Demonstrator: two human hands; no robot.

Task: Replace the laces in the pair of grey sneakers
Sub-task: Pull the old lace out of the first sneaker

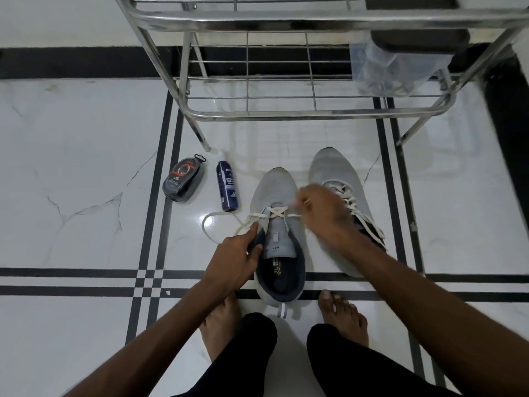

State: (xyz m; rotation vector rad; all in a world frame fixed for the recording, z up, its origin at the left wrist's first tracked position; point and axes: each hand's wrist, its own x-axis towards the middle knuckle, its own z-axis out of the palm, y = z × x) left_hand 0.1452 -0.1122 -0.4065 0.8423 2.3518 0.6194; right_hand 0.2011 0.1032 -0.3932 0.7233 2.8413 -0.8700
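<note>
White marble floor (pixel 86 156) with black inlay lines carries all items. Two grey sneakers stand side by side, toes pointing away from the person. The left sneaker (pixel 276 193) sits between the person's bare feet and a steel rack (pixel 286 113); its white lace (pixel 226 217) crosses only the lowest eyelets, and a loose loop trails onto the floor to the left. The right sneaker (pixel 335 167) is just beside it and is laced higher up.

Left hand (pixel 234 262): grip closed on the dark collar of the left sneaker, thumb inside the opening, fingers outside.

Right hand (pixel 323 207): grip pinching the lace end above the left sneaker's eyelets; the fingertips are motion-blurred.

A dark blue spray can (pixel 227 186) and a black shoe-polish sponge case (pixel 184 180) lie on the floor left of the sneakers. A clear plastic bag (pixel 383 70) rests on the rack.
</note>
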